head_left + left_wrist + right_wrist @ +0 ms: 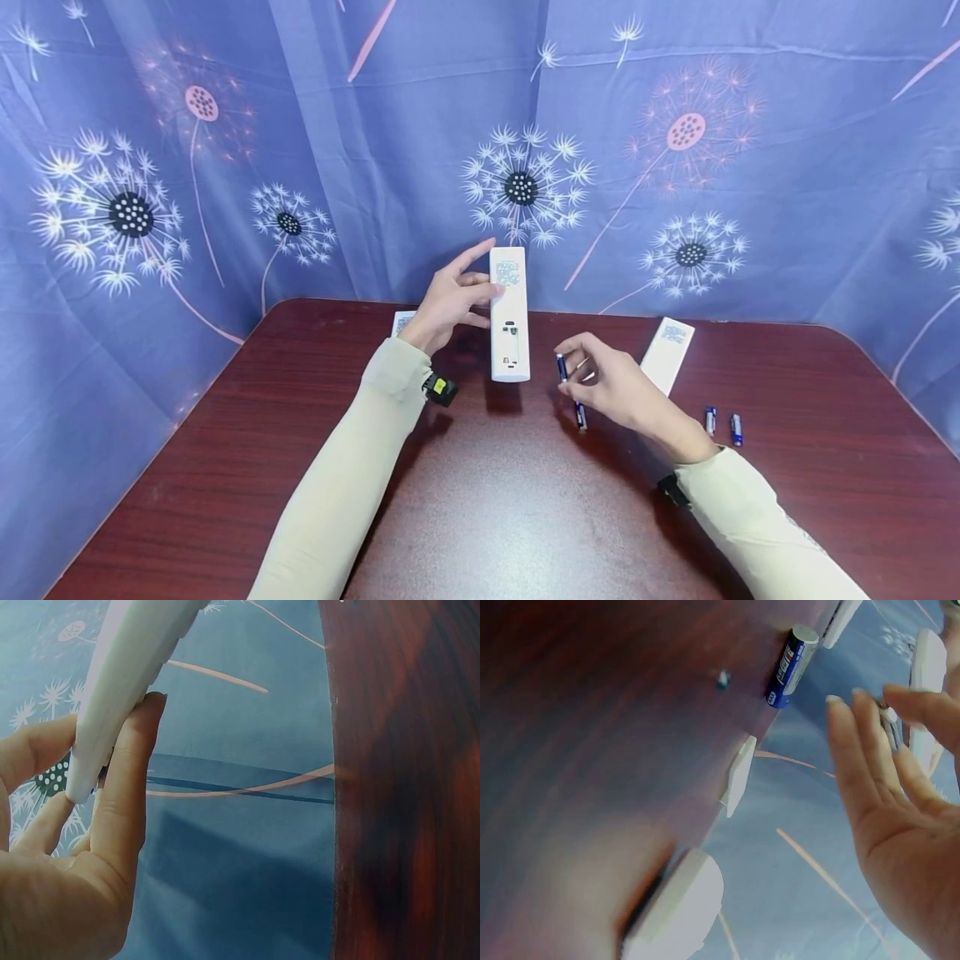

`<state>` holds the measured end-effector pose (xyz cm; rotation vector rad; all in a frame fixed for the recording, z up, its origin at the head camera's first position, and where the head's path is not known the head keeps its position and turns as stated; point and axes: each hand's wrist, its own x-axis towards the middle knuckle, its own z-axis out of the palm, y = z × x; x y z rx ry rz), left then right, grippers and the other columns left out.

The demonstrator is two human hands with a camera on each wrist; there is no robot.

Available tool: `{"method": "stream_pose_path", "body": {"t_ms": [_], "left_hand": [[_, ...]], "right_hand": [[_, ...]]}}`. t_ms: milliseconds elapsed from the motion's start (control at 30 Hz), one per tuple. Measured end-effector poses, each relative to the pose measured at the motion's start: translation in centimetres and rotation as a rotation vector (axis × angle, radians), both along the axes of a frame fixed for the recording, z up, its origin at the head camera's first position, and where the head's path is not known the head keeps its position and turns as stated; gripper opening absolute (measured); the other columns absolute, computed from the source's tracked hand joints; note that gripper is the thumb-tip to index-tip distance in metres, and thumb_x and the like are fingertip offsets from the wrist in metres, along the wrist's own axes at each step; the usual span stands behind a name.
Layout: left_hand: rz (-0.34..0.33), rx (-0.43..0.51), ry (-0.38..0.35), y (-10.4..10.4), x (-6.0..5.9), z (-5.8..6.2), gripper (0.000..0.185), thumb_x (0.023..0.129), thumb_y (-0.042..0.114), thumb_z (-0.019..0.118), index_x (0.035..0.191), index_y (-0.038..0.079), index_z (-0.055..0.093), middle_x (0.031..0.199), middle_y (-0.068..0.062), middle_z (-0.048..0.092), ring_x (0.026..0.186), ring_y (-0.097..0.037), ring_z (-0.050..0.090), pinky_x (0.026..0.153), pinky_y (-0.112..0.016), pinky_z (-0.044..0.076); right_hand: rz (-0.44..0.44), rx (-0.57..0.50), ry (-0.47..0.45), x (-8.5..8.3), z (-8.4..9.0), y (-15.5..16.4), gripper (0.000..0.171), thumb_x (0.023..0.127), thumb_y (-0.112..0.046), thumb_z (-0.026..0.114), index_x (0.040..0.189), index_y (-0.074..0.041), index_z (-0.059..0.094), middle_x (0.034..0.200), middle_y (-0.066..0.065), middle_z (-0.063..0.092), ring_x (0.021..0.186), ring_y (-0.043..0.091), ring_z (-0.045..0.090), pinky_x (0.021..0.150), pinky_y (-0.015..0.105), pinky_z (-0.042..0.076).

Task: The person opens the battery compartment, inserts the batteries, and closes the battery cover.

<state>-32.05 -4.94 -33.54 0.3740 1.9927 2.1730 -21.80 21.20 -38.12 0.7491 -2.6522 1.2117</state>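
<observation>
My left hand [450, 300] holds a white remote control [510, 312] upright above the table, its back facing me. The battery compartment [511, 344] is uncovered and shows small metal contacts. In the left wrist view the same remote [139, 667] is seen edge-on between thumb and fingers. Right of it, my right hand [611, 383] pinches a blue battery [562, 367] between thumb and fingertips, apart from the remote. Another blue battery [581, 416] lies on the table just below that hand; the right wrist view shows a blue AAA battery [789, 669] there.
A second white remote [670, 346] lies behind my right hand, partly hidden. Two batteries, one [710, 421] beside the other [737, 429], lie further right. Another white remote [402, 320] shows behind my left wrist. A small white flat piece [739, 777] lies near the table's edge.
</observation>
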Motion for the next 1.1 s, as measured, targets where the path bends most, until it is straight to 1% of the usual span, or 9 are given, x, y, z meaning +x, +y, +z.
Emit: {"method": "stream_pose_path", "body": {"t_ms": [100, 167, 267, 367, 533, 667, 867, 1000, 1100], "left_hand": [[0.0, 0.001, 0.0, 0.0, 0.0, 0.0, 0.076, 0.097, 0.0, 0.075, 0.161, 0.034, 0.05, 0.112, -0.013, 0.068, 0.08, -0.021, 0.062, 0.069, -0.046, 0.066], [0.0, 0.0, -0.001, 0.0, 0.0, 0.0, 0.076, 0.097, 0.0, 0.075, 0.161, 0.034, 0.05, 0.113, -0.014, 0.068, 0.08, -0.021, 0.062, 0.069, -0.046, 0.066], [0.002, -0.003, -0.006, 0.1, 0.0, 0.0, 0.076, 0.097, 0.0, 0.075, 0.16, 0.035, 0.05, 0.114, -0.014, 0.068, 0.081, -0.021, 0.062, 0.069, -0.046, 0.066], [0.004, -0.008, -0.009, 0.1, 0.0, 0.0, 0.076, 0.097, 0.001, 0.075, 0.16, 0.035, 0.05, 0.114, -0.014, 0.068, 0.081, -0.021, 0.062, 0.069, -0.045, 0.066], [0.005, -0.01, -0.013, 0.2, 0.0, 0.0, 0.076, 0.097, 0.001, 0.075, 0.16, 0.035, 0.051, 0.115, -0.014, 0.068, 0.081, -0.021, 0.063, 0.068, -0.045, 0.066], [0.003, -0.001, -0.014, 0.3, 0.1, 0.0, 0.075, 0.097, 0.001, 0.075, 0.16, 0.035, 0.051, 0.114, -0.013, 0.068, 0.079, -0.021, 0.063, 0.067, -0.044, 0.066], [-0.003, 0.0, 0.001, 0.5, 0.3, 0.2, 0.075, 0.097, 0.001, 0.075, 0.16, 0.034, 0.05, 0.111, -0.012, 0.068, 0.079, -0.021, 0.063, 0.066, -0.044, 0.066], [-0.008, 0.001, 0.012, 0.7, 0.5, 0.3, 0.074, 0.098, 0.003, 0.075, 0.159, 0.036, 0.051, 0.114, -0.014, 0.068, 0.082, -0.023, 0.064, 0.067, -0.046, 0.066], [-0.009, 0.005, 0.016, 0.9, 0.6, 0.5, 0.074, 0.098, 0.002, 0.075, 0.159, 0.037, 0.051, 0.114, -0.014, 0.068, 0.084, -0.024, 0.065, 0.067, -0.046, 0.066]], "right_hand": [[-0.026, -0.098, -0.014, -0.1, 0.1, 0.3, 0.043, 0.089, 0.011, 0.079, 0.126, -0.003, 0.062, 0.099, 0.009, 0.07, 0.09, 0.024, 0.073, 0.079, 0.031, 0.062], [-0.027, -0.17, -0.037, -0.2, 0.2, 0.4, 0.041, 0.09, 0.013, 0.077, 0.126, -0.001, 0.061, 0.099, 0.012, 0.07, 0.09, 0.026, 0.073, 0.078, 0.031, 0.063], [-0.023, -0.267, -0.078, -0.3, 0.3, 0.4, 0.039, 0.092, 0.014, 0.074, 0.125, 0.002, 0.06, 0.099, 0.017, 0.07, 0.089, 0.025, 0.073, 0.075, 0.032, 0.064], [-0.016, -0.335, -0.104, -0.4, 0.5, 0.4, 0.038, 0.093, 0.015, 0.073, 0.127, 0.005, 0.059, 0.1, 0.021, 0.068, 0.087, 0.023, 0.073, 0.074, 0.038, 0.066], [-0.016, -0.403, -0.075, -0.3, 1.2, 0.1, 0.039, 0.093, 0.014, 0.073, 0.129, 0.005, 0.061, 0.102, 0.023, 0.065, 0.085, 0.023, 0.076, 0.074, 0.048, 0.065], [0.003, -0.452, -0.062, 0.0, 2.0, -0.6, 0.04, 0.094, 0.014, 0.072, 0.132, 0.007, 0.06, 0.103, 0.025, 0.063, 0.084, 0.02, 0.076, 0.073, 0.047, 0.065], [-0.028, -0.509, -0.143, 0.7, 2.9, -2.0, 0.043, 0.095, 0.012, 0.072, 0.134, 0.009, 0.055, 0.108, 0.026, 0.062, 0.086, 0.02, 0.074, 0.072, 0.055, 0.064], [-0.063, -0.519, -0.173, 0.8, 3.1, -2.9, 0.04, 0.094, 0.01, 0.074, 0.129, 0.01, 0.056, 0.108, 0.026, 0.063, 0.086, 0.018, 0.074, 0.072, 0.052, 0.065], [-0.09, -0.499, -0.198, 1.0, 3.3, -3.4, 0.038, 0.093, 0.009, 0.077, 0.124, 0.01, 0.055, 0.107, 0.026, 0.065, 0.086, 0.02, 0.073, 0.073, 0.047, 0.066]]}}
